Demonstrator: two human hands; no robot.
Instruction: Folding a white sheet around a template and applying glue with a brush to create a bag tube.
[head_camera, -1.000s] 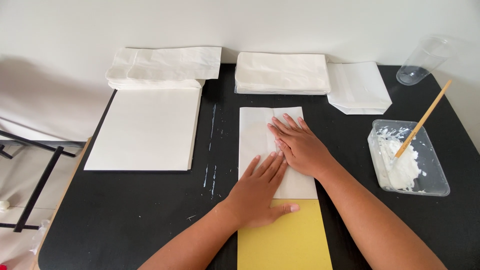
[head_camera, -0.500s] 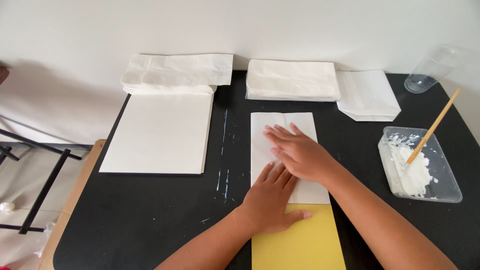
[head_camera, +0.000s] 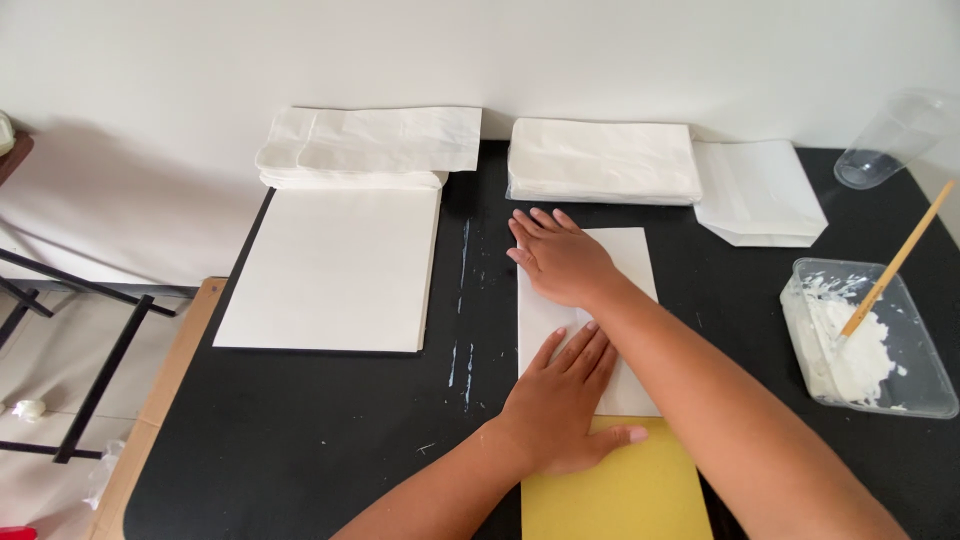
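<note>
**2 flat hands on a white paper sheet**

The white paper sheet (head_camera: 630, 262) lies mid-table on the black table (head_camera: 300, 440), its near end over a yellow sheet (head_camera: 620, 495). The left hand (head_camera: 562, 405) presses its near part, the right hand (head_camera: 558, 258) its far part; each grip is open, palm down. A glue tub (head_camera: 905, 385) sits right.
</note>
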